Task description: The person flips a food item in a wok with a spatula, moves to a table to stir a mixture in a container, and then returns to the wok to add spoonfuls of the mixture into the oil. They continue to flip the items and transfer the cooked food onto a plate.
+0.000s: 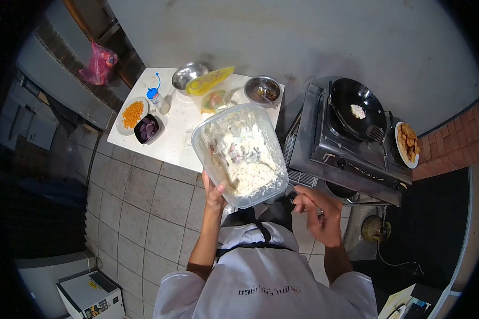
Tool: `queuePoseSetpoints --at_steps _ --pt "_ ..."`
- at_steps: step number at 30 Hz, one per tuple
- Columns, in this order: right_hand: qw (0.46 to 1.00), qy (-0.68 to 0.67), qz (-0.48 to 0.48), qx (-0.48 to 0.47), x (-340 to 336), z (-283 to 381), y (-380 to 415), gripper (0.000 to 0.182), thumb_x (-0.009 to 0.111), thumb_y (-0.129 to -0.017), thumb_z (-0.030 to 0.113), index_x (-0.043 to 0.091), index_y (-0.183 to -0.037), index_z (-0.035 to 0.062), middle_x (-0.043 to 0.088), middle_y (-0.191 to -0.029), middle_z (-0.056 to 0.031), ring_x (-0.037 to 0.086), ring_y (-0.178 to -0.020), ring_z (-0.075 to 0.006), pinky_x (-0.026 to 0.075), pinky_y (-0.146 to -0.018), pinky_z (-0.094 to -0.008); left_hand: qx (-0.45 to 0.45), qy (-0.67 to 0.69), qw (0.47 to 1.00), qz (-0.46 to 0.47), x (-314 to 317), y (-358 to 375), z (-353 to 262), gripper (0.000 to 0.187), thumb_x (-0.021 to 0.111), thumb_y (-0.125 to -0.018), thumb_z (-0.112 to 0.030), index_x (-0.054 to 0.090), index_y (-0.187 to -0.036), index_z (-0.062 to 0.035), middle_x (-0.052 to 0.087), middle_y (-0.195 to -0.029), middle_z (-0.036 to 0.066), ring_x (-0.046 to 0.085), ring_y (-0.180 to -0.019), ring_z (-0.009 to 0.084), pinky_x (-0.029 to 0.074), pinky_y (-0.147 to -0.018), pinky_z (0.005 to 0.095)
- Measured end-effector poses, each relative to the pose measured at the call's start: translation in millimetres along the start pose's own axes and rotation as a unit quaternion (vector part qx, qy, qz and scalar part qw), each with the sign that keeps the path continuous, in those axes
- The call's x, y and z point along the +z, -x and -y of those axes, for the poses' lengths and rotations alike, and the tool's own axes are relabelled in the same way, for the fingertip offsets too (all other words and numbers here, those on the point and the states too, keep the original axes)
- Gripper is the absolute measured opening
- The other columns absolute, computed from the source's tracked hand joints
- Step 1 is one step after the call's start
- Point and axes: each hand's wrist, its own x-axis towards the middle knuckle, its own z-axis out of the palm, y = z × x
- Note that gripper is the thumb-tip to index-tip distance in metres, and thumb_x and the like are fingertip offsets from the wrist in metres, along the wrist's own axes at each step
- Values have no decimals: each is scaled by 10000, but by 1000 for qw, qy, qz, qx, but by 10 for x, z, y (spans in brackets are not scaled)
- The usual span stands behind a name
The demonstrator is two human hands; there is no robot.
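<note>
My left hand point(214, 194) grips the near left side of a clear plastic container point(198, 139), holding it tilted in front of me. White flour and floured pieces of food point(253, 173) lie inside it. My right hand point(319, 213) is just right of the container, apart from it, its fingers curled together; whatever they hold, if anything, is hidden. On the gas stove point(324, 154) stands a black wok point(348, 95) with one pale floured piece point(357, 111) in it. A slotted spatula point(376, 134) rests at its near right rim.
Fried pieces fill a plate point(408, 144) right of the wok. The white table point(170, 149) bears steel bowls point(262, 91), a yellow-topped bag point(210, 81), a blue-capped bottle point(157, 100), a plate of chopped orange food point(132, 114) and a dark bowl point(148, 129). A pink bag point(99, 65) hangs left.
</note>
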Motion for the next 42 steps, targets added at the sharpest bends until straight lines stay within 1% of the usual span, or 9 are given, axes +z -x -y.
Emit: queuePoseSetpoints --at_steps 6,10,14,16,24,29,36,40,42 --pt "993 22 -70 -88 -5 13 -343 248 520 -845 -83 618 -1069 -44 633 -749 -132 616 -630 -166 483 -575 -261 14 -49 997 49 35 -39 -82 1096 719 -573 -400 201 -1424 55 365 -1352 184 390 -1241 291 325 -1036 385" --pt "994 -24 -90 -63 15 -32 -582 250 499 -834 -82 628 -1045 -45 633 -737 -129 615 -623 -165 482 -573 -263 -4 -72 995 67 33 4 -111 1108 716 -568 -409 195 -1426 61 366 -1353 182 389 -1243 290 315 -1042 378" --pt "994 -45 -6 -98 -3 -189 -415 309 482 -784 -95 632 -1046 -25 640 -752 -120 623 -631 -159 489 -579 -265 -3 -36 999 13 -18 17 -82 1116 707 -565 -414 188 -1432 60 360 -1358 186 385 -1251 291 307 -1047 376" --pt "995 -9 91 -48 -34 -174 -313 303 492 -785 -98 637 -1039 -19 644 -763 -112 617 -617 -160 497 -584 -262 7 -33 999 -14 -79 -27 -113 1118 704 -564 -414 186 -1433 61 358 -1361 187 384 -1254 290 306 -1048 376" --pt "992 -9 -6 -128 -75 -215 -491 406 530 -773 -102 587 -1165 -14 640 -790 -116 632 -669 -185 508 -613 -270 8 -65 994 86 15 -80 -109 1112 718 -557 -392 194 -1436 43 344 -1376 195 371 -1270 291 299 -1056 386" --pt "988 -19 135 -70 -80 -270 -223 421 527 -763 -123 594 -1160 1 630 -809 -137 624 -672 -184 513 -621 -283 -14 -33 998 44 69 -60 -139 1117 725 -559 -401 193 -1433 47 339 -1385 186 369 -1274 292 309 -1047 387" --pt "996 20 33 -74 -229 -155 -324 473 521 -725 -134 584 -1169 13 641 -865 -152 647 -708 -215 525 -639 -300 -15 -89 992 93 182 -109 -127 1132 722 -554 -422 188 -1429 58 358 -1354 170 372 -1274 294 319 -1037 392" --pt "986 29 104 -129 -137 -95 -294 442 573 -747 -63 576 -1183 9 642 -886 -126 653 -779 -224 522 -671 -300 -15 -83 992 89 236 -131 -102 1139 724 -550 -417 179 -1429 60 358 -1354 169 375 -1272 291 315 -1038 391" --pt "966 93 209 -120 -165 6 -242 427 582 -738 -68 585 -1160 -11 651 -875 -132 650 -667 -207 505 -557 -290 -22 -16 996 87 281 -143 -113 1153 730 -542 -415 168 -1431 57 354 -1358 168 378 -1270 288 321 -1041 395"
